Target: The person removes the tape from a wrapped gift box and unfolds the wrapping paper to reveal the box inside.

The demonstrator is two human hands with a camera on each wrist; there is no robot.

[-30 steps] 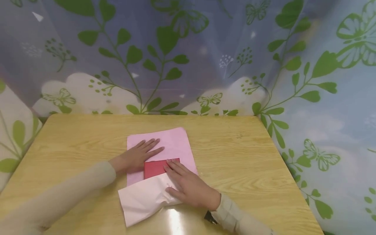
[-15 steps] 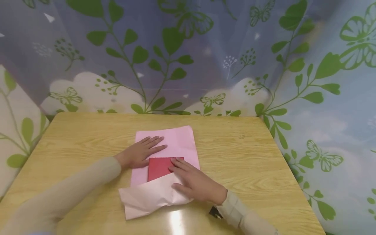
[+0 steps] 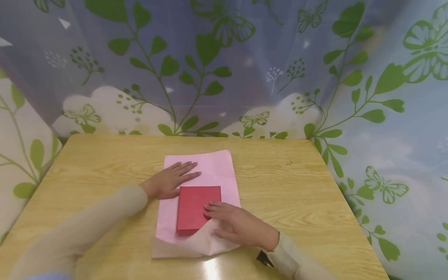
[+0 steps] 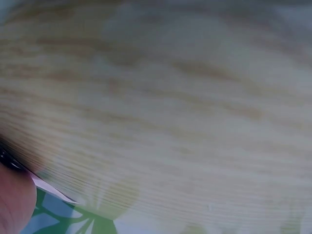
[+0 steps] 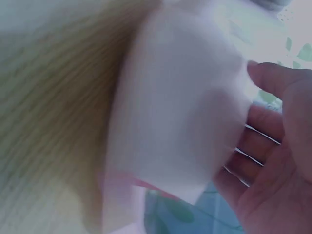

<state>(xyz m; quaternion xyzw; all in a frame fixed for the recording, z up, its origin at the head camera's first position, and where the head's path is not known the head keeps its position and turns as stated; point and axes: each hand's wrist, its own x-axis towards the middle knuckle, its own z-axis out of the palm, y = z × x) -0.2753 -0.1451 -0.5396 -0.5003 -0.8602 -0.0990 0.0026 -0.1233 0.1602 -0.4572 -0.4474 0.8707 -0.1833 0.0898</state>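
A flat red box point(image 3: 196, 206) lies on a sheet of pink paper point(image 3: 215, 165). My left hand point(image 3: 168, 182) rests on the paper's upper left part with fingers spread, its thumb beside the box's top left corner. Over the box's right side my right hand point(image 3: 241, 225) lays its extended fingers, with the thumb lower down by the raised paper flap. In the right wrist view, the curved paper point(image 5: 180, 107) stands in front of the right fingers and hides their tips. Only a bit of the left hand point(image 4: 14, 200) shows in the left wrist view.
The wooden table point(image 3: 280, 175) extends around the paper on all sides. A curtain point(image 3: 224, 77) printed with leaves and butterflies hangs behind it and at both sides. A small black object point(image 3: 264, 258) sits under the right cuff.
The paper's near flap, which covered the lower box, has come down toward the front edge, baring most of the box. My right hand has shifted nearer and rightward; the left stays on the paper.
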